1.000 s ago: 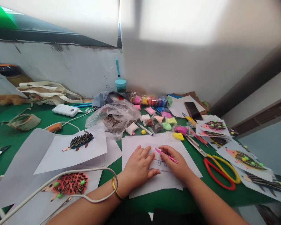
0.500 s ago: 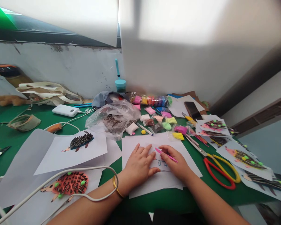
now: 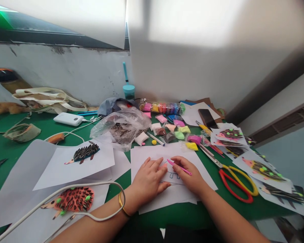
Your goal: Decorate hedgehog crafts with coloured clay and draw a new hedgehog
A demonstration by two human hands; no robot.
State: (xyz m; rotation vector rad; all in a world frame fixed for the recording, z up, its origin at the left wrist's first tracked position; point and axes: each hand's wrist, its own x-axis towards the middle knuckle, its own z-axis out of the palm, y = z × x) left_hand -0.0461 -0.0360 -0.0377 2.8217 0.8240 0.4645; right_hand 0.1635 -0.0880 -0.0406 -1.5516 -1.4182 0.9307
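Note:
My left hand (image 3: 149, 175) lies flat on a white sheet of paper (image 3: 142, 153), its fingers stretched over part of a line drawing (image 3: 174, 175). A bit of pink shows at its fingertips; I cannot make out what it is. Between the fingers of my right hand (image 3: 188, 172) is a pink plastic modelling tool (image 3: 179, 167), its pointed tip toward the left fingers. Blue outlines of small feet show between the hands. The rest of the drawing is covered by the hands.
Beyond the paper lie several bags of coloured clay (image 3: 179, 135) and a plastic bag of sunflower seeds (image 3: 121, 130). Scissors (image 3: 233, 179) lie to the right, near finished hedgehog pictures (image 3: 266, 170). A white cable (image 3: 91, 184) loops over my left forearm. A phone (image 3: 207, 118) lies behind.
The view has shifted slightly, so the table's things sit a little farther left. Both hands keep nearly the same place on the paper, and the pink tool stays in my right hand.

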